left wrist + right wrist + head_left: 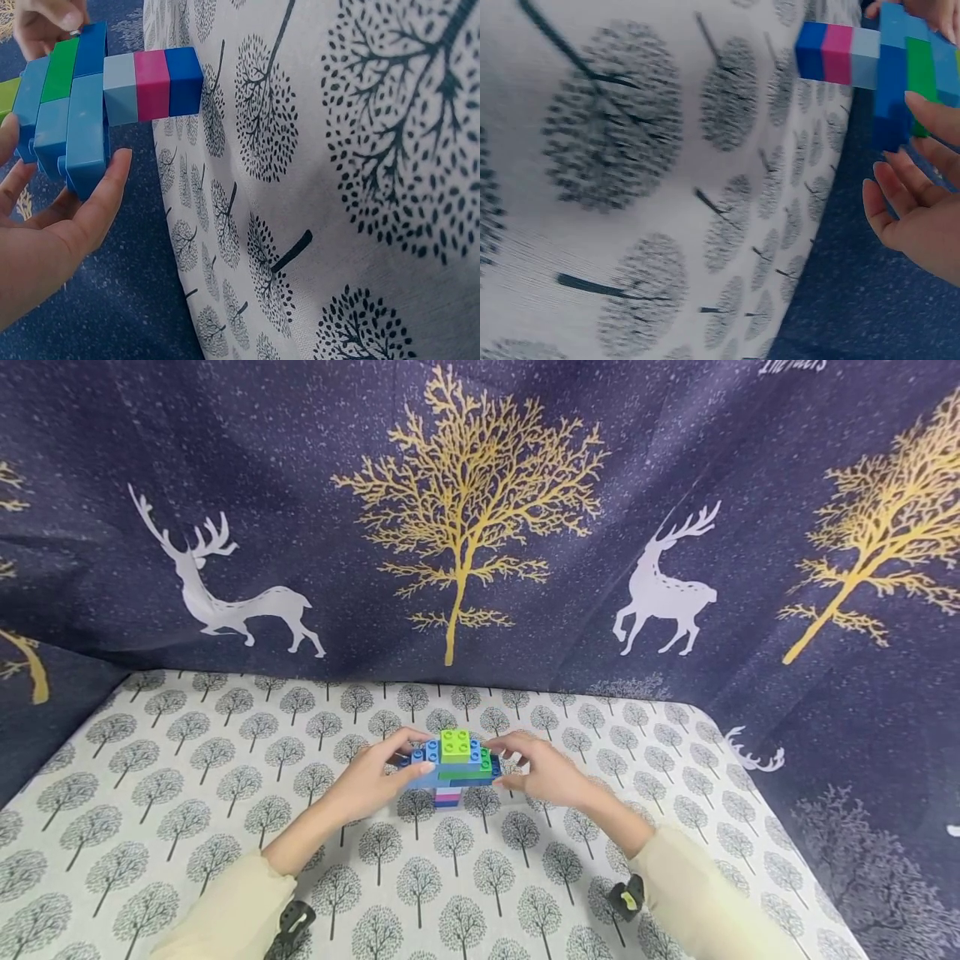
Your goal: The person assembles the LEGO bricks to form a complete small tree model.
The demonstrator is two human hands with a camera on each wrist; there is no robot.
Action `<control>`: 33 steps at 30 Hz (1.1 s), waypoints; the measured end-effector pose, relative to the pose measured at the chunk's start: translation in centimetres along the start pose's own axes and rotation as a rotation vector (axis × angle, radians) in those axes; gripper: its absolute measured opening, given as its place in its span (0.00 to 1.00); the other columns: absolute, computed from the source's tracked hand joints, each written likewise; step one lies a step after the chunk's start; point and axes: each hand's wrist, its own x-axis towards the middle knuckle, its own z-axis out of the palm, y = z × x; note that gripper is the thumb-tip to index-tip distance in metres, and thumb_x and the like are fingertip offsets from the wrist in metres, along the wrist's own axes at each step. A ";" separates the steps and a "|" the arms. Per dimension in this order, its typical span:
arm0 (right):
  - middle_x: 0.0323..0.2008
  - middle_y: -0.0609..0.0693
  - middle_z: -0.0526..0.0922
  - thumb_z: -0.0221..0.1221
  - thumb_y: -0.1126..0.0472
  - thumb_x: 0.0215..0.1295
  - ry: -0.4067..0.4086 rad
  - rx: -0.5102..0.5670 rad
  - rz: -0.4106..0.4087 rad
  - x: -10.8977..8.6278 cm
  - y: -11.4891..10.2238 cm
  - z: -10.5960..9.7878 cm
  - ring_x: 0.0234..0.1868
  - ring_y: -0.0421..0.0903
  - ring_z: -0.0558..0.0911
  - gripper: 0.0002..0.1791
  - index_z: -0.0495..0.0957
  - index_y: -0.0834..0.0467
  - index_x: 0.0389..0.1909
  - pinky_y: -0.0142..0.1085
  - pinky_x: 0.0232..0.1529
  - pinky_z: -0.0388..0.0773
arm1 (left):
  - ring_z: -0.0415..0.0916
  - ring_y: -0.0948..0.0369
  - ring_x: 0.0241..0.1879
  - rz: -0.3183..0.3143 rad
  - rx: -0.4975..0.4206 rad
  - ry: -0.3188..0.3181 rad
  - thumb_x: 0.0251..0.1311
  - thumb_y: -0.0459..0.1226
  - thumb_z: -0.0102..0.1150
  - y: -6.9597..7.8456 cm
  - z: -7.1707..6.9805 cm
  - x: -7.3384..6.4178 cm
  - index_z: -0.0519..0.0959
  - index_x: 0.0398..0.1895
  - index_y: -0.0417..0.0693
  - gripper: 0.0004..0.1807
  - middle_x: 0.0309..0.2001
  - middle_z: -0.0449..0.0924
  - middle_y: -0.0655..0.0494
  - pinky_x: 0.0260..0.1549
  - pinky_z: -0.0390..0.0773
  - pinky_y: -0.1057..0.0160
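An upright tree-shaped stack of toy building bricks (459, 770) stands between both hands over the patterned cloth. Its narrow stem shows a blue brick (184, 81), a pink brick (152, 85) and a pale blue brick (121, 88). Wider layers of blue and green bricks (921, 71) sit above, topped by a lime brick (454, 745). My left hand (382, 775) grips the left end of the wide layers, thumb on the near side. At the right end, my right hand (546, 768) pinches the dark blue and green bricks, its other fingers loosely bent.
White cloth with a tree print (390, 893) covers the table. Behind it hangs a dark blue curtain (525, 610) with deer and golden trees. Black wrist devices (626, 897) sit at the cream sleeves (712, 893).
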 end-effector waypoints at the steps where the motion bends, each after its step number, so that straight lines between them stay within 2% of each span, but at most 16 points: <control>1: 0.45 0.55 0.77 0.63 0.70 0.50 0.005 0.010 0.000 -0.1 0.1 0.2 0.43 0.51 0.74 0.26 0.70 0.66 0.53 0.43 0.43 0.76 | 0.71 0.45 0.49 0.000 0.002 0.000 0.60 0.44 0.54 0.0 0.0 0.0 0.70 0.56 0.50 0.21 0.50 0.74 0.43 0.47 0.69 0.39; 9: 0.42 0.55 0.76 0.63 0.74 0.47 0.067 -0.020 0.008 -0.5 0.4 1.3 0.41 0.49 0.75 0.24 0.71 0.68 0.49 0.40 0.43 0.77 | 0.72 0.47 0.47 -0.016 -0.007 0.000 0.60 0.45 0.54 0.1 0.1 -0.1 0.70 0.57 0.50 0.22 0.49 0.74 0.44 0.44 0.73 0.43; 13: 0.41 0.56 0.77 0.63 0.75 0.47 0.085 -0.014 0.022 -0.6 0.4 1.4 0.41 0.50 0.76 0.23 0.72 0.68 0.48 0.40 0.44 0.77 | 0.72 0.46 0.49 -0.020 -0.012 -0.016 0.59 0.46 0.55 -0.1 0.1 -0.2 0.69 0.59 0.52 0.24 0.51 0.74 0.43 0.44 0.72 0.39; 18: 0.41 0.57 0.78 0.61 0.75 0.48 0.090 0.042 0.066 -0.5 0.2 1.2 0.42 0.51 0.77 0.21 0.72 0.68 0.47 0.41 0.46 0.76 | 0.70 0.44 0.50 -0.025 -0.006 -0.042 0.54 0.40 0.60 -0.2 0.0 -0.1 0.65 0.62 0.52 0.30 0.52 0.73 0.41 0.49 0.68 0.38; 19: 0.41 0.57 0.78 0.61 0.75 0.49 0.087 0.059 0.077 -0.5 0.2 1.1 0.42 0.51 0.77 0.21 0.72 0.68 0.47 0.41 0.46 0.76 | 0.73 0.44 0.47 -0.035 -0.014 -0.049 0.53 0.38 0.61 -0.3 -0.1 -0.1 0.64 0.64 0.52 0.32 0.53 0.71 0.40 0.46 0.71 0.40; 21: 0.40 0.57 0.78 0.61 0.74 0.50 0.082 0.106 0.102 -0.4 0.3 1.1 0.41 0.51 0.77 0.20 0.72 0.69 0.46 0.42 0.46 0.76 | 0.73 0.44 0.45 -0.044 -0.019 -0.048 0.50 0.35 0.62 -0.4 -0.1 0.0 0.62 0.65 0.52 0.36 0.54 0.71 0.40 0.40 0.77 0.48; 23: 0.40 0.58 0.78 0.60 0.74 0.51 0.075 0.157 0.123 -0.2 0.6 1.0 0.40 0.52 0.78 0.19 0.71 0.70 0.46 0.39 0.45 0.77 | 0.74 0.45 0.44 -0.053 -0.031 -0.038 0.49 0.32 0.62 -0.7 -0.1 0.2 0.61 0.65 0.51 0.37 0.53 0.71 0.41 0.40 0.78 0.52; 25: 0.40 0.59 0.78 0.59 0.74 0.53 0.066 0.214 0.136 0.0 1.0 1.1 0.39 0.53 0.78 0.18 0.71 0.70 0.46 0.35 0.43 0.77 | 0.75 0.46 0.42 -0.059 -0.061 -0.025 0.48 0.29 0.62 -1.0 -0.2 0.4 0.62 0.62 0.46 0.35 0.51 0.73 0.41 0.38 0.79 0.57; 26: 0.40 0.60 0.77 0.59 0.74 0.53 0.060 0.245 0.143 0.1 1.2 1.1 0.39 0.53 0.78 0.17 0.71 0.70 0.46 0.34 0.42 0.78 | 0.74 0.47 0.45 -0.061 -0.067 -0.013 0.48 0.27 0.62 -1.2 -0.2 0.5 0.64 0.60 0.43 0.32 0.50 0.74 0.42 0.42 0.78 0.58; 28: 0.41 0.61 0.77 0.58 0.74 0.55 0.046 0.289 0.158 0.3 1.6 1.2 0.40 0.53 0.79 0.16 0.71 0.70 0.46 0.31 0.41 0.78 | 0.75 0.48 0.45 -0.074 -0.071 0.003 0.48 0.27 0.61 -1.5 -0.2 0.6 0.67 0.54 0.39 0.26 0.48 0.75 0.44 0.48 0.74 0.55; 31: 0.42 0.60 0.76 0.58 0.72 0.56 0.026 0.327 0.182 0.6 2.1 1.4 0.41 0.52 0.79 0.15 0.72 0.70 0.46 0.32 0.41 0.78 | 0.75 0.48 0.44 -0.087 -0.058 0.010 0.50 0.27 0.61 -1.9 -0.4 0.7 0.70 0.46 0.38 0.18 0.47 0.75 0.42 0.46 0.76 0.57; 33: 0.43 0.60 0.76 0.58 0.72 0.56 0.017 0.347 0.200 0.9 2.4 1.5 0.40 0.51 0.80 0.16 0.72 0.70 0.46 0.35 0.42 0.79 | 0.76 0.49 0.44 -0.094 -0.033 0.008 0.50 0.29 0.61 -2.2 -0.4 0.8 0.72 0.44 0.39 0.16 0.47 0.75 0.43 0.45 0.77 0.57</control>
